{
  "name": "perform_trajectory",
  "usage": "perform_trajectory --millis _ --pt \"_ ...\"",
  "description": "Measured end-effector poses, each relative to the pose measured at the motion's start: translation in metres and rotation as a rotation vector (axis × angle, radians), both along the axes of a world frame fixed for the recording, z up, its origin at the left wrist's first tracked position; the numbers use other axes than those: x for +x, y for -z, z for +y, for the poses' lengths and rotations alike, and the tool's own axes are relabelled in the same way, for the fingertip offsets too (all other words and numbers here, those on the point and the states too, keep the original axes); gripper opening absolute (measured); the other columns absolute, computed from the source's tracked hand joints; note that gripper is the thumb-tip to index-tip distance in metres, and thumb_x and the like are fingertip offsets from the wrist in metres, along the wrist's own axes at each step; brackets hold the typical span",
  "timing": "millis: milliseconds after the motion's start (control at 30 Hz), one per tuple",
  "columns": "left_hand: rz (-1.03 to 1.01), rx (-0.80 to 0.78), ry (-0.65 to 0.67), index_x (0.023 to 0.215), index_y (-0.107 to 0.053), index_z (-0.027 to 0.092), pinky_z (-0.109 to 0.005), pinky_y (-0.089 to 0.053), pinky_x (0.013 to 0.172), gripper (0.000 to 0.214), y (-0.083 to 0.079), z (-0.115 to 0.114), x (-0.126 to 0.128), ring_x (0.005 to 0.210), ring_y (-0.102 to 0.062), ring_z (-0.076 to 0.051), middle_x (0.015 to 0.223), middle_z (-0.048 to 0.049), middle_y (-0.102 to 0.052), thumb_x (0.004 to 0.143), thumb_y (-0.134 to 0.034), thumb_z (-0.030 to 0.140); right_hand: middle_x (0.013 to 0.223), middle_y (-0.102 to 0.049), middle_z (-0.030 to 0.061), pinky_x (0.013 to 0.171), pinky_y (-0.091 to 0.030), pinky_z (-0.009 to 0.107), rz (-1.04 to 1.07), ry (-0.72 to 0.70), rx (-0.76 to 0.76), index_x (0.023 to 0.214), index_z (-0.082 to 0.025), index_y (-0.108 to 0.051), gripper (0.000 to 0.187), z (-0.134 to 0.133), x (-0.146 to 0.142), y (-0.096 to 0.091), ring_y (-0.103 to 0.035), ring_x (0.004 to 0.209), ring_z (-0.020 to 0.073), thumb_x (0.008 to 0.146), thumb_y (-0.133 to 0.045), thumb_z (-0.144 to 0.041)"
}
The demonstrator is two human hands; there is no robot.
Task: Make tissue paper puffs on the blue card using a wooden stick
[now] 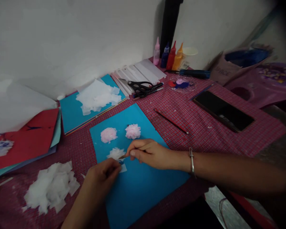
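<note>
A blue sheet of paper [143, 184] lies on the table with two pale pink tissue puffs [109, 135] in its upper part. Below them is a white tissue puff [116, 153]. My right hand [147, 154] is closed on a thin brown stick, whose tip [122, 157] reaches the white puff's lower right edge. At the puff's near side, my left hand [105, 175] has its fingers curled together; what they pinch is hidden. Beside those fingertips a small white tissue square [123, 168] rests on the blue sheet.
Loose white tissue squares [52, 184] lie at left, more on a blue stack [71, 108] behind. Scissors [140, 87], a red pencil [171, 121], a phone [224, 109], a paint palette [181, 84] and several paint bottles [171, 57] occupy the back and right. Red paper [38, 136] lies far left.
</note>
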State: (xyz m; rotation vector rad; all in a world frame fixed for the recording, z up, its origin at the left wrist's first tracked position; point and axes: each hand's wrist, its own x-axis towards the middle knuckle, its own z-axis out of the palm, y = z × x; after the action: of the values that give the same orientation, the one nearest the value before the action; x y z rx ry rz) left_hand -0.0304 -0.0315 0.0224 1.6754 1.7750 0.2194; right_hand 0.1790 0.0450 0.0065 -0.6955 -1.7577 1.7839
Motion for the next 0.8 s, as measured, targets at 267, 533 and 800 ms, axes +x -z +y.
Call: perform_trajectory --millis 267,533,800 --pt "0.005 0.046 -0.111 0.070 -0.059 0.020 -0.024 -0.039 0.052 0.023 0.003 0.004 -0.001 0.056 -0.056 -0.015 0.059 0.0023 -0.060 0.078 -0.052 0.041 0.072 -0.058 0.0005 0.056 -0.043 0.022 0.026 -0.012 -0.061 0.082 -0.015 -0.056 0.015 -0.005 0.009 -0.001 -0.053 0.062 0.0101 0.089 -0.043 -0.017" --pt "-0.048 0.141 -0.210 0.074 -0.060 0.020 -0.024 -0.041 0.053 0.025 0.001 0.006 0.001 0.058 -0.056 -0.015 0.062 0.0024 -0.060 0.079 -0.054 0.044 0.081 -0.060 0.0036 0.070 -0.044 0.026 -0.100 -0.103 0.485 0.087 -0.015 -0.059 0.018 -0.006 0.009 -0.001 -0.054 0.074 0.0130 0.091 -0.041 -0.015" --pt "-0.010 0.268 -0.247 0.107 -0.061 0.022 -0.033 -0.044 0.085 0.033 0.007 0.010 -0.015 0.097 -0.060 -0.023 0.107 -0.0032 -0.066 0.089 -0.040 0.040 0.093 -0.060 0.0072 0.073 -0.042 0.032 -0.338 -0.331 0.980 0.099 -0.016 -0.057 0.019 -0.015 0.012 -0.001 -0.052 0.078 0.0172 0.094 -0.040 -0.021"
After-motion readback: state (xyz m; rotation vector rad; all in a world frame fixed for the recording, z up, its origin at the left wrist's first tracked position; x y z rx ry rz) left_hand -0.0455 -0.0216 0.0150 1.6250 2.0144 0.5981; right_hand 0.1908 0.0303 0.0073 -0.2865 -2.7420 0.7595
